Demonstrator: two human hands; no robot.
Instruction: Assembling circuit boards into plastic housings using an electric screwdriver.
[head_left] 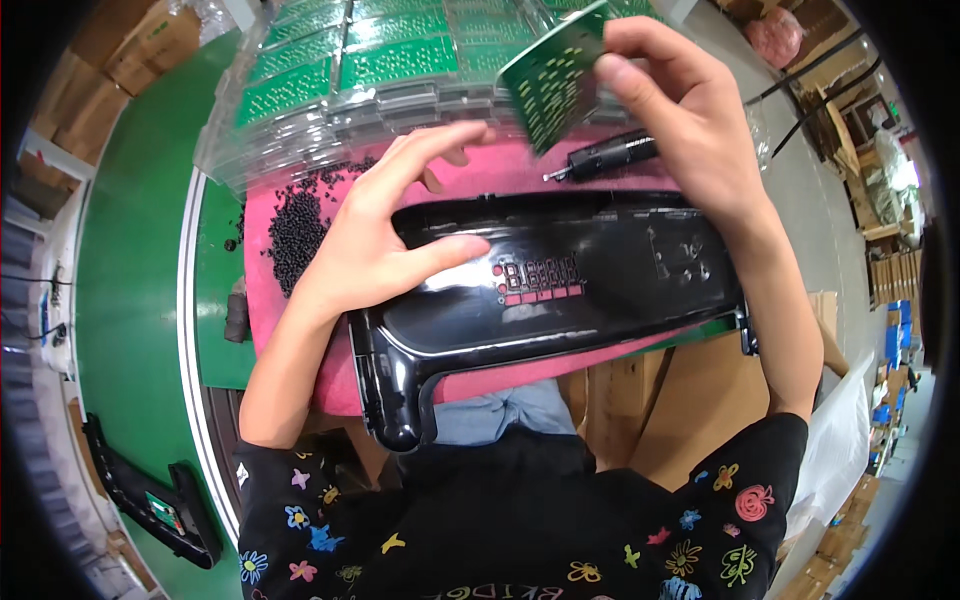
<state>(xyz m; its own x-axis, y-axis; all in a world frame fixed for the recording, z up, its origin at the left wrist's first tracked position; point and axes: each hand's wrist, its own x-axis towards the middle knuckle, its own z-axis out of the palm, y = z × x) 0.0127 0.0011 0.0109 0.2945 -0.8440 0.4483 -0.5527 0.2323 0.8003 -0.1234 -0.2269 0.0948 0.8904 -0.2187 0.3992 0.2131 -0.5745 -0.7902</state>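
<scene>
Between the thumb and fingers of my right hand (pixel 690 110) is a green circuit board (pixel 555 80), held tilted above the far edge of the pink mat (pixel 480 160). My left hand (pixel 390 230) has its fingers spread and holds nothing; its thumb lies over the left part of a glossy black plastic housing (pixel 450 300). Lying across the mat in front of me, the housing has a row of small cut-outs near its middle. A black electric screwdriver (pixel 610 155) rests on the mat beyond the housing, below the board and partly hidden by my right hand.
Stacked clear plastic trays (pixel 400 70) with several green boards stand at the back. A heap of small black screws (pixel 295 235) lies on the mat's left side. Far left, a second black housing (pixel 155 505) with a board in it lies on a green surface (pixel 130 300). Cardboard (pixel 690 400) is below right.
</scene>
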